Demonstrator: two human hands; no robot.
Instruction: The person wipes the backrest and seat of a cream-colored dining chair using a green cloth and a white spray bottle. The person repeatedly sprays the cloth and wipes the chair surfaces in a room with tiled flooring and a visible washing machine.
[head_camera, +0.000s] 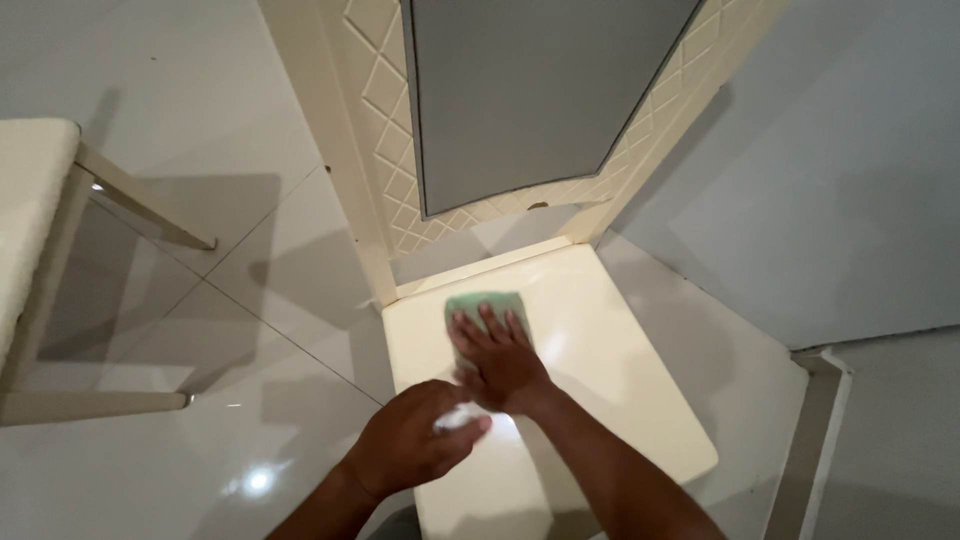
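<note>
Nearest the camera, the left hand (415, 440) is curled shut around a small white object (458, 418), seemingly a crumpled tissue or a small bottle; its kind cannot be told. It hovers over the front half of the cream chair seat (610, 360), just beside the right wrist. Beyond it, the right hand (500, 360) lies flat with fingers spread, palm pressing down on a green cloth (485, 305) rather than gripping it. That cloth rests on the back left part of the seat, near the joint where the seat meets the chair back (385, 130), a cream frame with a diamond lattice around a grey panel (530, 90).

Judged from this pose, wiping goes well when the palm keeps even pressure across the whole cloth, so that no edge folds under. Strokes are best run from the back joint toward the front edge, overlapping, and carried into the corner beside the lattice, where dirt would tend to collect. A glossy surface such as this is likely to show streaks, so a final dry pass seems advisable.

At left, part of a second cream chair (40, 250) stands on the glossy white tiled floor (250, 290), well apart from the hands. A pale wall (850, 200) rises at right.
</note>
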